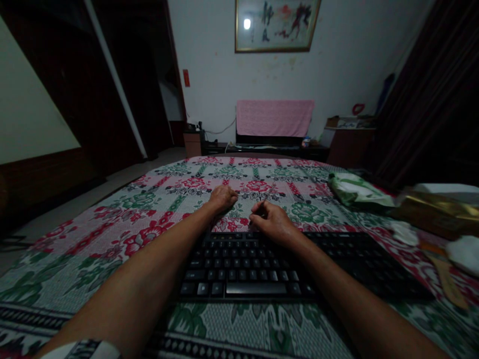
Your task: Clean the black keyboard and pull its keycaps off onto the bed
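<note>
A black keyboard (239, 262) lies across the patterned tablecloth (149, 214), its middle and right parts partly covered by my right hand and forearm. Just beyond its back edge, my left hand (223, 198) rests low over the cloth. The fingers there are folded together toward the right; whatever they may hold is hidden. My right hand (276, 223) hovers above the keyboard's back edge with half-curled fingers. A gap shows between its thumb and index finger, and no object can be made out in it.
On the right are a green-and-white tissue pack (359, 192), a gold box (441, 212), crumpled white tissue (404, 233) and a wooden-handled brush (445, 274). Past the table, a pink cloth (275, 118) covers a screen on a low cabinet. Dark curtains (422, 99) hang at right.
</note>
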Action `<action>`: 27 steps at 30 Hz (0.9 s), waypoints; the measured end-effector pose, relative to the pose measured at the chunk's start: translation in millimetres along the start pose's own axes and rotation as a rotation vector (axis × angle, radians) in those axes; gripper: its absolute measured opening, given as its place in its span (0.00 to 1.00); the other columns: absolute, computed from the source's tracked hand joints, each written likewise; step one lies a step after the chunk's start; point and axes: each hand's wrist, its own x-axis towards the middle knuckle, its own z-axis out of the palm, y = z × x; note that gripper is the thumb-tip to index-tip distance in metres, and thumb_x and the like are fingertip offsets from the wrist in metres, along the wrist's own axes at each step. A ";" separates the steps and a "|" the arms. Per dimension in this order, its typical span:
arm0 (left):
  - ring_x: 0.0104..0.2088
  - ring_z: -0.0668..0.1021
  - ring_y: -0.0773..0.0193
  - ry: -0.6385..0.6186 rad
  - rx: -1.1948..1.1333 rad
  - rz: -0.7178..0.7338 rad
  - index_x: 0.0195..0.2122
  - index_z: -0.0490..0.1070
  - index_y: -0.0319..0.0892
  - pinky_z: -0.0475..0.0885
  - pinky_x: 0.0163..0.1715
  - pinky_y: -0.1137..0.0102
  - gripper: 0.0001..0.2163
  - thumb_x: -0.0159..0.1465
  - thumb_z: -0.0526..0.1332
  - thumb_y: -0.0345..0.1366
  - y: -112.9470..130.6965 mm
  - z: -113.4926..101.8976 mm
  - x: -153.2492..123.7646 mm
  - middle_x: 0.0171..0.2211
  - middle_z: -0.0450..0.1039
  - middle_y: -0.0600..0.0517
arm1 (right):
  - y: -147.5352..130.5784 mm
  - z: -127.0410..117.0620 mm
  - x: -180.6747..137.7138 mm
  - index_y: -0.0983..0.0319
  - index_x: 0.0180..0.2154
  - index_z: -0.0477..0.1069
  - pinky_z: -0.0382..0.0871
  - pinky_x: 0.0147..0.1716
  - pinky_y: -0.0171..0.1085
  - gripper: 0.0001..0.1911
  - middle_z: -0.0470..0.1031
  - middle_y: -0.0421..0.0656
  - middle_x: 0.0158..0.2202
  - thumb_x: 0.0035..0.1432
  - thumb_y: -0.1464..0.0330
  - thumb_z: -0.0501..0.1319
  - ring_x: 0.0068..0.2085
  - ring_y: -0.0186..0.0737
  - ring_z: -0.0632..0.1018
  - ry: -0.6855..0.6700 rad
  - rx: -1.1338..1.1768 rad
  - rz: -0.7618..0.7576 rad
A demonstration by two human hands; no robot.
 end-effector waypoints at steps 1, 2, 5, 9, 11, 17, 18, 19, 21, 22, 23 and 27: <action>0.38 0.75 0.61 0.002 0.014 0.006 0.34 0.78 0.46 0.65 0.39 0.72 0.12 0.58 0.54 0.37 -0.8 0.6 -0.1 0.35 0.77 0.50 | -0.1 -0.1 -0.1 0.60 0.33 0.65 0.67 0.32 0.35 0.07 0.74 0.39 0.28 0.48 0.67 0.59 0.31 0.35 0.74 -0.002 0.002 -0.005; 0.38 0.75 0.61 0.003 0.022 0.010 0.33 0.78 0.46 0.65 0.39 0.72 0.12 0.58 0.53 0.37 -1.6 1.1 -0.1 0.35 0.77 0.50 | -0.3 -0.2 -0.2 0.60 0.33 0.65 0.68 0.32 0.35 0.07 0.74 0.39 0.28 0.48 0.67 0.59 0.30 0.35 0.74 -0.003 0.002 -0.007; 0.39 0.75 0.61 0.005 0.017 0.021 0.33 0.77 0.46 0.65 0.40 0.72 0.12 0.57 0.54 0.37 -4.6 1.9 0.0 0.35 0.77 0.51 | -0.6 -0.5 -0.2 0.60 0.32 0.65 0.68 0.32 0.35 0.07 0.74 0.39 0.28 0.48 0.67 0.59 0.30 0.35 0.74 0.003 -0.007 -0.009; 0.43 0.75 0.61 0.009 -0.034 0.019 0.37 0.77 0.46 0.65 0.43 0.73 0.12 0.56 0.55 0.35 -8.6 2.6 0.8 0.38 0.77 0.51 | -0.5 -0.8 0.2 0.60 0.33 0.66 0.68 0.32 0.35 0.07 0.74 0.40 0.28 0.48 0.67 0.59 0.30 0.36 0.75 0.001 -0.021 -0.019; 0.44 0.75 0.61 0.010 -0.042 0.016 0.40 0.76 0.46 0.65 0.44 0.73 0.13 0.56 0.55 0.34 -9.7 2.8 0.8 0.41 0.77 0.51 | -1.3 -1.0 0.1 0.61 0.33 0.66 0.68 0.32 0.35 0.07 0.74 0.40 0.29 0.48 0.67 0.58 0.31 0.36 0.75 -0.001 -0.032 -0.010; 0.45 0.75 0.60 -0.005 -0.062 -0.029 0.43 0.75 0.45 0.66 0.46 0.72 0.15 0.56 0.55 0.34 -9.2 1.5 -1.2 0.43 0.76 0.51 | -4.4 -1.1 -0.4 0.61 0.33 0.66 0.68 0.31 0.34 0.07 0.74 0.40 0.29 0.48 0.68 0.59 0.30 0.35 0.75 0.007 -0.044 0.007; 0.45 0.75 0.60 -0.010 -0.065 -0.035 0.44 0.75 0.45 0.66 0.46 0.71 0.15 0.57 0.56 0.34 -8.9 1.3 -1.3 0.43 0.76 0.51 | -4.2 -1.2 -0.4 0.61 0.33 0.66 0.68 0.31 0.34 0.07 0.74 0.40 0.29 0.48 0.68 0.59 0.30 0.35 0.75 0.004 -0.042 0.003; 0.45 0.75 0.60 -0.016 -0.068 -0.040 0.44 0.74 0.46 0.66 0.46 0.71 0.15 0.57 0.56 0.34 -8.8 1.0 -1.3 0.43 0.76 0.51 | -3.9 -1.3 -0.2 0.61 0.33 0.66 0.68 0.31 0.34 0.07 0.74 0.40 0.29 0.49 0.68 0.59 0.30 0.35 0.75 0.002 -0.040 0.000; 0.46 0.74 0.60 -0.021 -0.079 -0.052 0.46 0.73 0.46 0.65 0.47 0.71 0.16 0.57 0.56 0.34 -8.8 0.1 -1.1 0.43 0.76 0.51 | -3.4 -1.7 0.1 0.61 0.33 0.66 0.68 0.31 0.34 0.07 0.74 0.40 0.29 0.49 0.68 0.59 0.30 0.35 0.75 0.001 -0.036 0.000; 0.46 0.74 0.60 -0.019 -0.090 -0.060 0.46 0.73 0.47 0.65 0.48 0.71 0.16 0.57 0.57 0.34 -8.8 -0.9 -1.1 0.44 0.75 0.51 | -3.4 -2.1 0.2 0.61 0.33 0.66 0.68 0.31 0.34 0.07 0.74 0.40 0.29 0.49 0.68 0.59 0.30 0.35 0.75 0.004 -0.035 0.001; 0.47 0.74 0.60 -0.014 -0.105 -0.064 0.47 0.73 0.46 0.65 0.48 0.70 0.16 0.57 0.57 0.34 -8.9 -2.4 -1.3 0.44 0.75 0.51 | -3.8 -2.4 0.4 0.61 0.33 0.66 0.68 0.31 0.34 0.07 0.74 0.41 0.29 0.49 0.67 0.59 0.30 0.35 0.75 0.008 -0.036 0.002; 0.46 0.74 0.60 0.037 -0.179 -0.067 0.45 0.74 0.45 0.65 0.48 0.69 0.15 0.56 0.58 0.36 -7.1 -13.6 -6.8 0.43 0.75 0.50 | -8.8 -3.4 -0.1 0.61 0.33 0.66 0.69 0.31 0.35 0.08 0.74 0.41 0.29 0.48 0.67 0.59 0.29 0.35 0.75 0.004 -0.036 0.002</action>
